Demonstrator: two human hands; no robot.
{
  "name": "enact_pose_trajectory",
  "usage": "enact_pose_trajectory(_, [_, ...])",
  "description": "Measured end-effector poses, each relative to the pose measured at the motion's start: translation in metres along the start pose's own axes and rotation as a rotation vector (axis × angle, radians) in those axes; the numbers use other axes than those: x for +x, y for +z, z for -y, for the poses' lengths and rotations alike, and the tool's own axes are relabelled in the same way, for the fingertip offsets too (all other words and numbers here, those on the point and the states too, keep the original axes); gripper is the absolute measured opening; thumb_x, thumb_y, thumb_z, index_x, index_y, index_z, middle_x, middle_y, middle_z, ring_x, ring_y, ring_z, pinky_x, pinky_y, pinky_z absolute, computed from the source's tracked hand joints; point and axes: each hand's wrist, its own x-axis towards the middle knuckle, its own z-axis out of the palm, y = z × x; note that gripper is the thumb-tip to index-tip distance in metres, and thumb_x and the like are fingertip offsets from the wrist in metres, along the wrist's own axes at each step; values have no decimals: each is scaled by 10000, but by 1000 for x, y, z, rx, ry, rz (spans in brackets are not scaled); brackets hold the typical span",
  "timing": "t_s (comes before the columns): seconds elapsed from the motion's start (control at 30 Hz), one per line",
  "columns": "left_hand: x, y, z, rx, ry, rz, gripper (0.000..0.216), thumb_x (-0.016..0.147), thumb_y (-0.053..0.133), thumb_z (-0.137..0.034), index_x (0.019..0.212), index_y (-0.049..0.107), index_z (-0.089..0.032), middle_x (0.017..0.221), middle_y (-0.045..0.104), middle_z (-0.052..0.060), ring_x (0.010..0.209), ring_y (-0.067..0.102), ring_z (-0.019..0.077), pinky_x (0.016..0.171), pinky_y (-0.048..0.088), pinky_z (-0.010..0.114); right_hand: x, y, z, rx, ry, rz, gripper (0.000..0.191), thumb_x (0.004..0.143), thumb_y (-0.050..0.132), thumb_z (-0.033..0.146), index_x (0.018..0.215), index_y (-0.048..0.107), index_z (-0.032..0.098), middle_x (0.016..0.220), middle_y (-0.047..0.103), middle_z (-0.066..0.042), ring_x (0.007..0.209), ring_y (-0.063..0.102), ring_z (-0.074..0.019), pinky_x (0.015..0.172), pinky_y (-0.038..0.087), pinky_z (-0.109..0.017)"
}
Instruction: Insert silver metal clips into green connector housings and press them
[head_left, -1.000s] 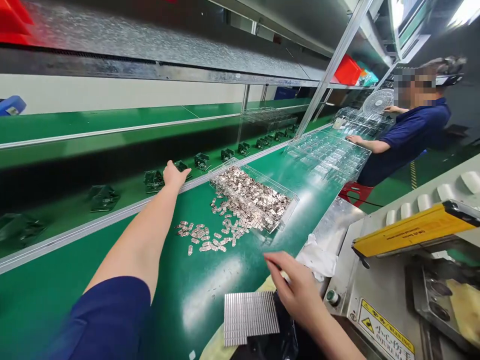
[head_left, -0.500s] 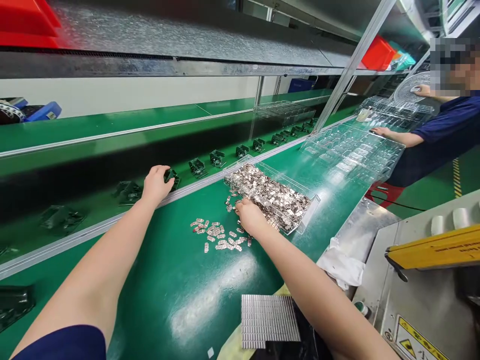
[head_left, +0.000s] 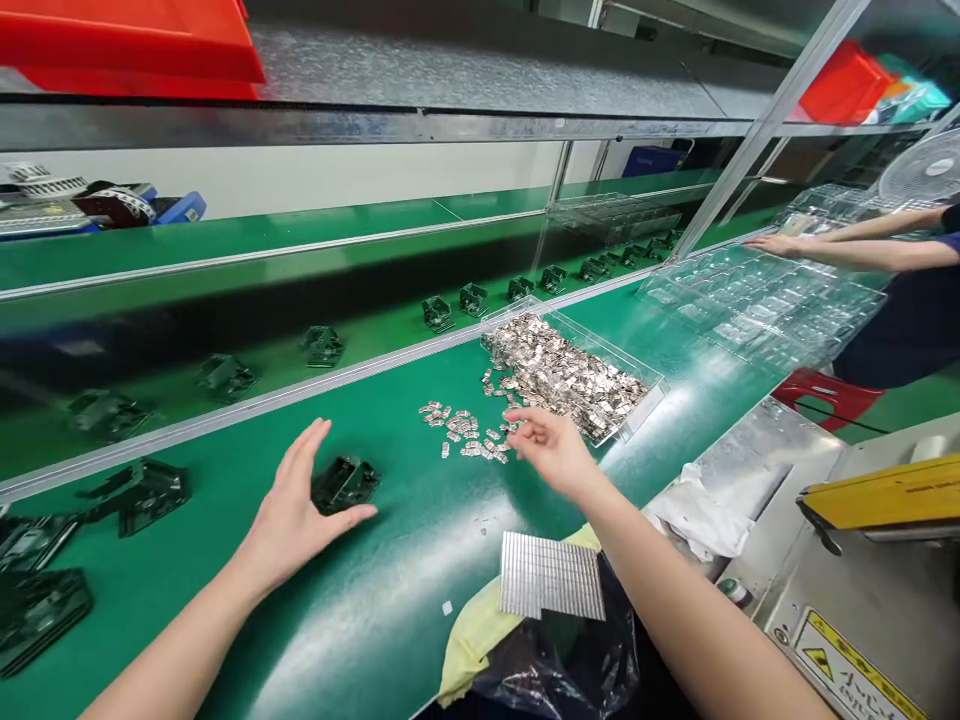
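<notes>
My left hand (head_left: pixel 289 515) is over the green bench, thumb and fingers spread apart. Between them a small black plastic part (head_left: pixel 346 485) rests on the bench; whether the fingers touch it I cannot tell. My right hand (head_left: pixel 551 447) is closed, fingertips pinched together above the near edge of the loose small metal pieces (head_left: pixel 461 432). Whatever is in that pinch is too small to make out. Just behind it, a clear plastic tray (head_left: pixel 651 400) is heaped with the same kind of metal pieces (head_left: pixel 574 370).
Black parts (head_left: pixel 324 346) stand in a row on the green belt (head_left: pixel 382 335) beyond a metal rail (head_left: pixel 409 358). More black parts (head_left: pixel 142 495) lie at the left. A ridged silver block (head_left: pixel 551 575) sits near the front edge. Clear trays (head_left: pixel 765 300) and a co-worker's arms (head_left: pixel 862 250) are at right.
My left hand has come from the belt back over the bench, and a black part now rests there beside it. My right hand has lifted back from the loose pieces. The view has turned left.
</notes>
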Motion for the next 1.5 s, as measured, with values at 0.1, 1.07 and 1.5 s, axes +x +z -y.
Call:
enact_pose_trajectory(0.1, [-1, -12, 20, -156, 57, 242, 1123, 742, 690, -517, 1500, -108, -292, 1604, 92, 166, 1445, 217, 366, 1121, 302, 556, -43, 2, 14, 229, 9, 131, 292, 792, 596, 244, 1059, 694, 178, 685, 653, -7, 576, 599, -143, 568, 515, -277])
enact_pose_trajectory(1.07, [-81, 53, -147, -1269, 8, 401, 384, 794, 683, -199, 1119, 502, -290, 951, 644, 3, 825, 659, 116, 736, 554, 206, -167, 53, 31, 128, -16, -484, 69, 817, 640, 201, 777, 685, 234, 1164, 569, -95, 1136, 521, -281, 976, 401, -473])
enact_pose_trajectory(1.5, [-87, 57, -145, -1145, 62, 327, 271, 865, 581, -214, 1119, 520, -284, 933, 646, 9, 763, 636, 114, 661, 523, 194, -168, 58, 29, 304, 45, -430, 56, 858, 604, 244, 815, 622, 213, 915, 616, -53, 877, 591, -203, 790, 476, -335])
